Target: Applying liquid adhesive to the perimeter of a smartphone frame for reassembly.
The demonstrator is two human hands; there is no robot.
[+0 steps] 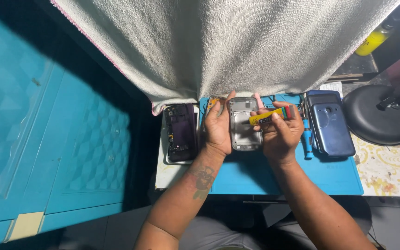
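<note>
My left hand [218, 127] holds a grey phone frame [244, 132] by its left edge, upright over the blue work mat [278, 178]. My right hand [279, 134] grips a yellow glue tube [269, 115] with a red cap, its tip lying across the frame's right edge. Both forearms reach up from the bottom of the view.
An opened dark phone [180, 132] lies on a white tray left of the mat. A blue phone back cover [332, 127] and a blue tool [307, 143] lie to the right. A round black lamp base [380, 115] stands far right. A white towel [218, 41] hangs over the table's far part.
</note>
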